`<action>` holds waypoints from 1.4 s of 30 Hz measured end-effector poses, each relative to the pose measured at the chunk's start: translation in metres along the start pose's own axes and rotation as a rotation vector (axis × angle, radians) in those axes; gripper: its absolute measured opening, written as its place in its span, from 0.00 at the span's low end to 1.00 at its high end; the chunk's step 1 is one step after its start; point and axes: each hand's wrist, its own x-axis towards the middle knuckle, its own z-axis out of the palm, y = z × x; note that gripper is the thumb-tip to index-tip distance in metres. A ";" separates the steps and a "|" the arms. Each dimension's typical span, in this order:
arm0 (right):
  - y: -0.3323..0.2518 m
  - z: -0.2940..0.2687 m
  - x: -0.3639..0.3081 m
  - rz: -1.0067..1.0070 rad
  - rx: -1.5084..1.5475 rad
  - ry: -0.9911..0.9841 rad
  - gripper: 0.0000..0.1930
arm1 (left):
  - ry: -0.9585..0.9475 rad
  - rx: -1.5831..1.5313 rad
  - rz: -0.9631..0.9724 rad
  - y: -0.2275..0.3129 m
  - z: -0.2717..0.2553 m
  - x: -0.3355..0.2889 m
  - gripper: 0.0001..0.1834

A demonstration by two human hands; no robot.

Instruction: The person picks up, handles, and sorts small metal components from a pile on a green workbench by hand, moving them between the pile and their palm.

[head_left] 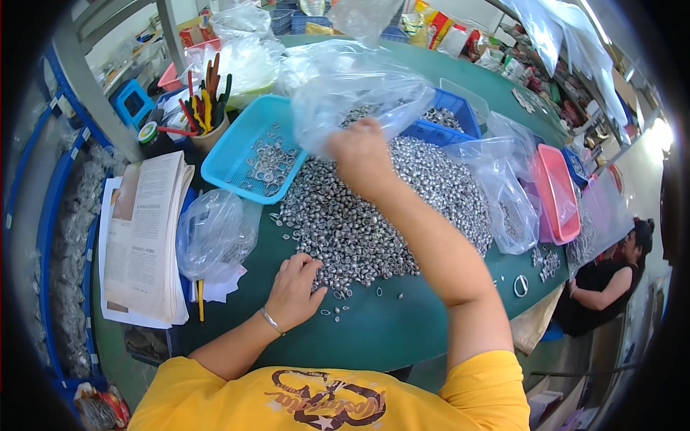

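A wide heap of small silvery metal rings (374, 230) covers the middle of the green table. My right hand (363, 159) reaches over the far part of the heap, its fingers closed on the edge of a clear plastic bag (345, 90). The bag is raised and spread out, and I cannot tell what is in it. At the near left edge of the heap, my left hand (293, 293) rests on the table with its thumb apart from the fingers, touching the outermost rings. A turquoise basket (215, 169) with some rings in it stands left of the heap.
A blue bin (471, 118) with metal pieces stands behind the heap. To the right are another plastic bag (514, 230) and a pink basket (557, 194). Papers (147, 237) and a holder of pliers (208, 136) are at left. Another person (604, 287) sits at far right.
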 end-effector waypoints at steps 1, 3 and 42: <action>-0.013 0.006 0.001 0.004 0.010 -0.030 0.05 | 0.002 -0.003 0.027 0.000 0.001 0.001 0.22; -0.033 0.013 -0.005 0.018 0.096 -0.218 0.05 | 0.008 -0.005 0.058 -0.005 0.002 -0.001 0.21; -0.105 -0.087 -0.212 0.639 0.315 -0.291 0.07 | -0.094 0.029 0.317 0.017 0.069 0.027 0.05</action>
